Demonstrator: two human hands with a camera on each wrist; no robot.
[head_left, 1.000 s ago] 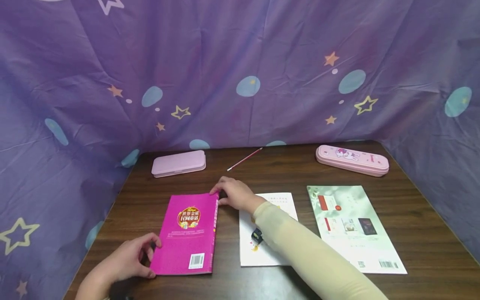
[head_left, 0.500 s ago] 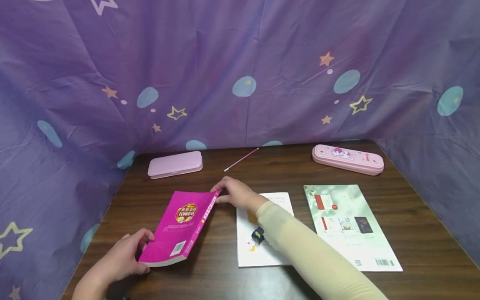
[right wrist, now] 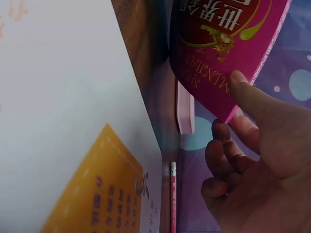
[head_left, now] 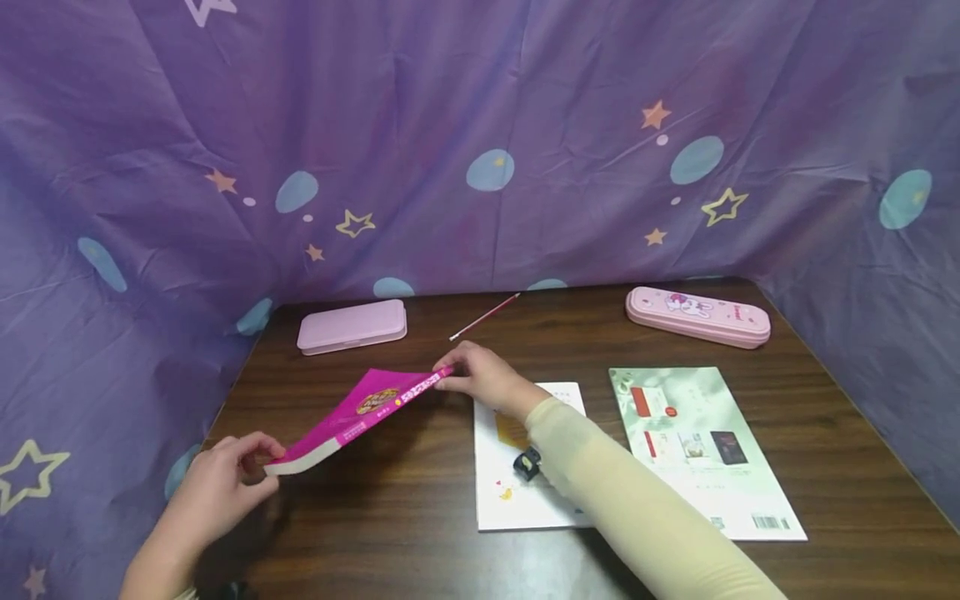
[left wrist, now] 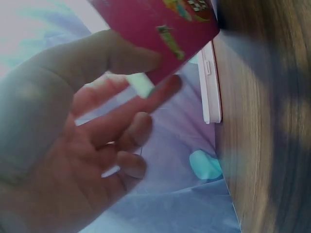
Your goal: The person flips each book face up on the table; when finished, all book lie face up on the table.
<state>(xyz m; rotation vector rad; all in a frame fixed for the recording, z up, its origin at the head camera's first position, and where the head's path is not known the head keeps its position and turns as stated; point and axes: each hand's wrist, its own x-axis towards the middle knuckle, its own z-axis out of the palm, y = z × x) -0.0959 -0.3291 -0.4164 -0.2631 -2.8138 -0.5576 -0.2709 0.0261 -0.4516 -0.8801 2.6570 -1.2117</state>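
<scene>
A magenta paperback book is tilted up off the table, bowed, its spine side raised toward the right. My left hand pinches its near left corner between thumb and fingers. At the far right corner, by the spine, my right hand pinches the book. The left wrist view shows the thumb on the book's cover with the other fingers behind it. In the right wrist view the thumb presses on the printed cover, and the lower fingers are curled loosely under the corner.
A white booklet lies under my right forearm, with a green-and-white magazine to its right. Along the back are a plain pink case, a red pencil and a pink pencil case with a rabbit. A purple curtain hangs behind.
The magenta book has gone from lying flat to raised and tilted, its spine now facing me. Both hands have lifted with it, the left one shifting leftward and up.
</scene>
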